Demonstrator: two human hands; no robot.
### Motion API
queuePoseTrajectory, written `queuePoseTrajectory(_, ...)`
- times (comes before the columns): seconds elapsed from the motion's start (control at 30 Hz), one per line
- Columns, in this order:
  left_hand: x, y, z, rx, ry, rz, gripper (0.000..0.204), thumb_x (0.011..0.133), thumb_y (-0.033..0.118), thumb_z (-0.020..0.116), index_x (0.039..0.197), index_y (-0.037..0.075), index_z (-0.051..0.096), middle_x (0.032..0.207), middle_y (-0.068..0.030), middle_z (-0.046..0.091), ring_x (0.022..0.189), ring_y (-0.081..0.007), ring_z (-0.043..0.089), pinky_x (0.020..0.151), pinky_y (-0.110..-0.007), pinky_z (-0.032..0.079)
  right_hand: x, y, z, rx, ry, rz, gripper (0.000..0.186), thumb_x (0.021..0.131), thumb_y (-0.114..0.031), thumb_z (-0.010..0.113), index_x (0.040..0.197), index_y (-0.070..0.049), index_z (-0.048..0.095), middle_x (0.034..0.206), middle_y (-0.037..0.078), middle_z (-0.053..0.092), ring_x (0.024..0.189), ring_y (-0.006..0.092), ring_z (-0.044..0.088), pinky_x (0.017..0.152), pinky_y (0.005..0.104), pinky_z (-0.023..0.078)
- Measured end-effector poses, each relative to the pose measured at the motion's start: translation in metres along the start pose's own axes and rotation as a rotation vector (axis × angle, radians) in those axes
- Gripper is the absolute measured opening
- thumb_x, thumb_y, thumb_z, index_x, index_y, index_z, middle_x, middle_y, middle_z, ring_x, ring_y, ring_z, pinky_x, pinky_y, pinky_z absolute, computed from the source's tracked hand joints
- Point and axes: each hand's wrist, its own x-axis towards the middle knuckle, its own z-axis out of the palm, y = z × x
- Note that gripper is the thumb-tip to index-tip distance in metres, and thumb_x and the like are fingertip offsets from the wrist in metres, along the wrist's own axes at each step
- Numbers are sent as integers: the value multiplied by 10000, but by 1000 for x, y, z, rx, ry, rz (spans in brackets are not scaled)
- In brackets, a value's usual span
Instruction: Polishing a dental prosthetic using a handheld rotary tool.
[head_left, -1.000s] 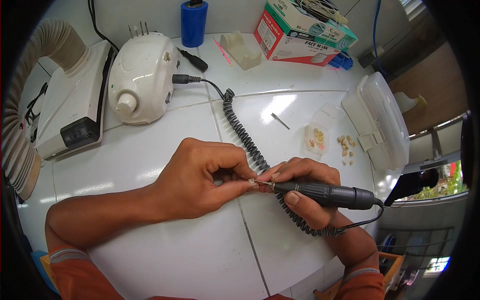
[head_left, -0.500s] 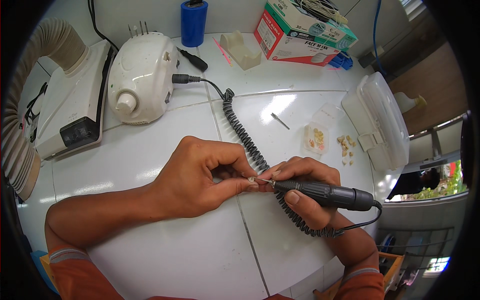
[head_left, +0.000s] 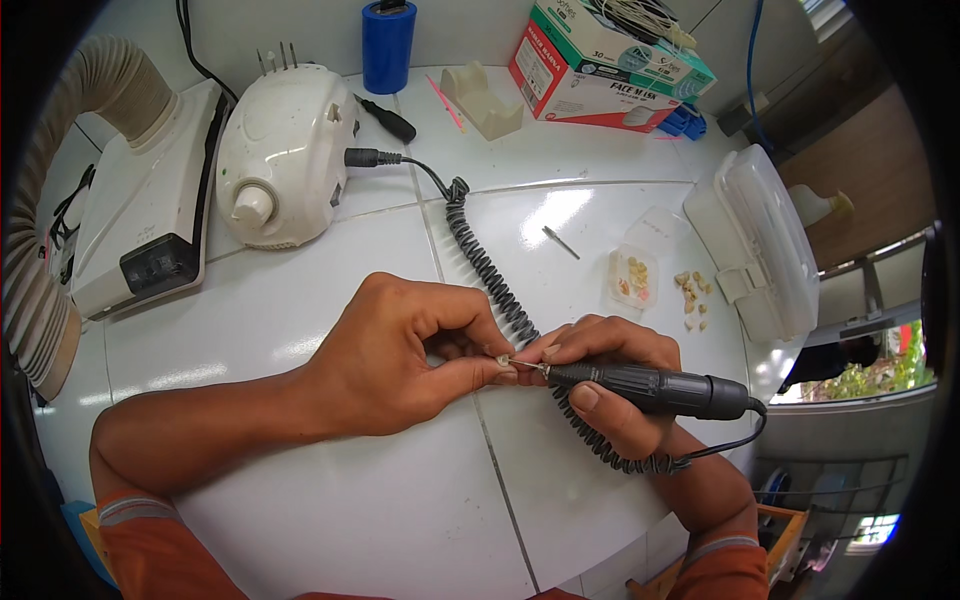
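Between the thumb and fingertips of my left hand point(head_left: 405, 350) is pinched a small, pale, tooth-like piece point(head_left: 503, 360). My right hand point(head_left: 632, 342) is closed around a black rotary handpiece point(head_left: 655, 388), held almost level with its front end toward the left. The thin metal bit point(head_left: 527, 364) reaches to the small piece; whether it touches is too fine to tell. Fingertips of both hands nearly meet there, low over the white tabletop. A coiled black cord point(head_left: 480, 258) passes under my right hand and links the handpiece to a white control box point(head_left: 280, 160).
Right of my hands are a clear little box point(head_left: 612, 290) with yellowish pieces, similar loose pieces point(head_left: 690, 287), a spare bit point(head_left: 561, 242) and a white lidded case point(head_left: 765, 250). A white hose-fitted machine point(head_left: 140, 220) stands left. Behind are a screwdriver point(head_left: 388, 118), blue cylinder point(head_left: 388, 50) and cartons point(head_left: 600, 85).
The bit's tip has shifted very slightly at the small piece. Both hands keep their grips and places.
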Motion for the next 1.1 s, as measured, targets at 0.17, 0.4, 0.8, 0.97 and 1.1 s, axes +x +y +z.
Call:
queuePoseTrajectory(0.17,0,-2,1,41,14,41,82,909,-7,847,952,-31,782,911,-113,808,847,-161,792,761,-281,628,2,0,-2,-29,-29,-18,280,961,-66,694,1204,72,714,1190,248,785,1162,298,770,1067,424,592)
queuePoseTrajectory(0.4,0,-3,1,104,24,77,94,882,19,863,938,1,789,880,-87,794,810,-162,767,700,-293,575,1,1,-2,-34,-40,-27,261,961,-65,691,1186,64,713,1198,250,785,1169,307,770,1064,425,594)
queuePoseTrajectory(0.8,-1,-3,-1,140,10,82,106,869,12,866,951,-1,801,892,-97,794,825,-169,772,704,-290,568,1,-1,-2,-56,-45,-9,294,965,-89,690,1211,71,710,1213,249,781,1178,305,765,1069,424,589)
queuePoseTrajectory(0.97,0,-8,4,147,97,148,155,896,-56,831,1046,-25,810,970,-128,804,864,-187,781,770,-294,608,-2,2,-2,31,28,-36,311,970,-104,680,1218,82,700,1202,249,788,1153,289,771,1055,420,593)
queuePoseTrajectory(1.1,1,-5,3,210,135,145,246,916,-78,812,1156,-28,820,1040,-134,803,911,-179,775,834,-288,623,1,5,-13,26,129,-21,347,981,-149,688,1218,105,681,1150,243,805,1090,259,803,1006,374,620)
